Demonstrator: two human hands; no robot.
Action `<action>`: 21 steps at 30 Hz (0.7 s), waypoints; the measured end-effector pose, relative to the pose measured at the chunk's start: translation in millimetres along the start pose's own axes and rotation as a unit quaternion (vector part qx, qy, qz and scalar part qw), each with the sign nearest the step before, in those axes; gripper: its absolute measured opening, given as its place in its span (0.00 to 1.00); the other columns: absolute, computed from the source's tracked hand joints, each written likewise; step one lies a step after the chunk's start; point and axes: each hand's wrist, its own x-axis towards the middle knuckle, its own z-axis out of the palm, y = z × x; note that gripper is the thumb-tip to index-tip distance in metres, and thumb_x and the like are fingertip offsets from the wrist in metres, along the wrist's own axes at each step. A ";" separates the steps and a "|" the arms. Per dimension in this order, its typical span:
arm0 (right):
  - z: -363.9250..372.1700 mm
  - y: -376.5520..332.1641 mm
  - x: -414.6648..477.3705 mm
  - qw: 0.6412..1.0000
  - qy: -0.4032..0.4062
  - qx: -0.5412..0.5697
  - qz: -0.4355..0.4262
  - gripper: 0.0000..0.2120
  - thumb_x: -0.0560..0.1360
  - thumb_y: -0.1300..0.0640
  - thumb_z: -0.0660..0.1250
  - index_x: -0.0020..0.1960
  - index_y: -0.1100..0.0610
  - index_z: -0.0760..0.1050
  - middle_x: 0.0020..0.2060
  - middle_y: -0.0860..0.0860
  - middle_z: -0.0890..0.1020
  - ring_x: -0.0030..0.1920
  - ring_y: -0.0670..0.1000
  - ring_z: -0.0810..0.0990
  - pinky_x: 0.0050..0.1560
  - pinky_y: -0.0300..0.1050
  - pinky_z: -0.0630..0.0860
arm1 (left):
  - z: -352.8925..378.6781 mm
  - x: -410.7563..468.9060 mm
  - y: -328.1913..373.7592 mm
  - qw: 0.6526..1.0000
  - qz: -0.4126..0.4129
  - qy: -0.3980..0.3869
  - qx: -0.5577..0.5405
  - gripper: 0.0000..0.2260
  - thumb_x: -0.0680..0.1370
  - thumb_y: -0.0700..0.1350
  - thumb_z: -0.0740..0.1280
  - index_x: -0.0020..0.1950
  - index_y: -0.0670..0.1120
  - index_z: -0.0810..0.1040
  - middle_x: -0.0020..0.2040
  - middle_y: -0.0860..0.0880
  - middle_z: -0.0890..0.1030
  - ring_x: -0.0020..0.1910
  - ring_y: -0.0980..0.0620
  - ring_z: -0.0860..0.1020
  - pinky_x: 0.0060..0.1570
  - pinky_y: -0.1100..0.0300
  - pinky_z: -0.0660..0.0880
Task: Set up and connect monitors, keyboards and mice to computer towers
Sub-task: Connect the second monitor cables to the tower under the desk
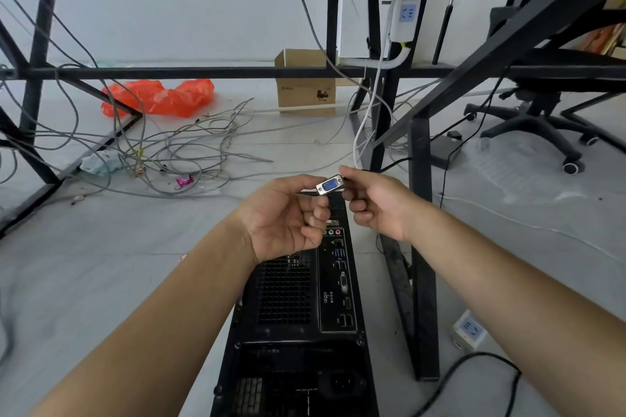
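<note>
Nearest, the computer tower (291, 349) was seen from the rear, its VGA port (343, 283) set in the right-hand strip of sockets with its long axis running near to far. Just beyond, the VGA plug (330, 184) was pinched by the right hand (372, 203) and steadied by the curled left hand (288, 217). It was held crosswise, so a quarter turn was judged necessary, the port lying nearer the right hand.

Both hands, left hand (288, 213) and right hand (374, 203), are pinching a blue monitor plug (330, 184) above the computer tower (298, 325).
</note>
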 end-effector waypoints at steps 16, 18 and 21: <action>-7.4 -6.2 -3.2 0.991 -0.021 -0.035 -0.128 0.08 0.79 0.53 0.68 0.54 0.54 0.84 0.42 0.49 0.82 0.38 0.44 0.76 0.39 0.37 0.74 | -24.6 9.8 -4.0 0.934 0.245 0.214 0.148 0.02 0.80 0.40 0.69 0.48 0.45 0.77 0.37 0.47 0.79 0.32 0.54 0.74 0.28 0.64 0.70; -3.9 -4.0 -2.8 0.986 0.001 -0.045 -0.162 0.09 0.78 0.53 0.69 0.55 0.57 0.84 0.42 0.48 0.83 0.40 0.44 0.77 0.44 0.39 0.75 | -24.2 9.5 -4.3 0.937 0.248 0.200 0.144 0.03 0.80 0.39 0.67 0.47 0.44 0.77 0.36 0.47 0.79 0.31 0.54 0.73 0.29 0.63 0.73; 2.7 -2.6 -1.3 0.980 0.039 -0.024 -0.193 0.11 0.78 0.51 0.69 0.53 0.59 0.83 0.43 0.49 0.84 0.41 0.46 0.80 0.46 0.42 0.76 | -23.9 7.8 -3.6 0.947 0.230 0.175 0.140 0.03 0.81 0.39 0.66 0.47 0.43 0.76 0.36 0.46 0.78 0.31 0.53 0.74 0.31 0.64 0.77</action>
